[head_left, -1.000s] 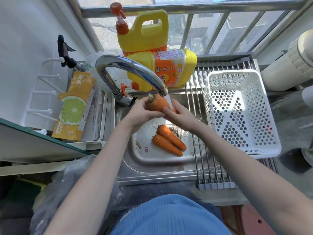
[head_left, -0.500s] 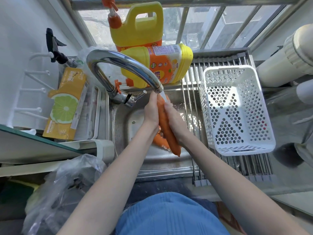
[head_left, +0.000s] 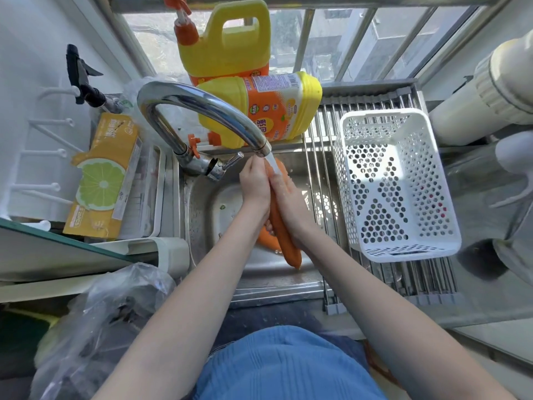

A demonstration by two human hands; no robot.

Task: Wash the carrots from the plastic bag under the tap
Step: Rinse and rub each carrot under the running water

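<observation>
Carrot (head_left: 284,238) pressed between my left hand (head_left: 255,183) and right hand (head_left: 288,197), top under the tap (head_left: 202,111) stream; wet skin, palm-only grip: risk it slips into the sink (head_left: 202,215).

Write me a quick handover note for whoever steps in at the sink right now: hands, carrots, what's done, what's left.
Left hand and right hand: both pressed around one carrot, held lengthwise under the running tap, its tip pointing back toward the person.
Other carrots: at least one more carrot lies in the sink beneath the hands, mostly hidden.
White basket on the drying rack, right of the sink: holds no carrots.
Plastic bag sits lower left; contents unclear.
Done: rinsing the held carrot is underway.
Left: finish it, wash what's in the sink, check the bag, probably turn off the water.
</observation>
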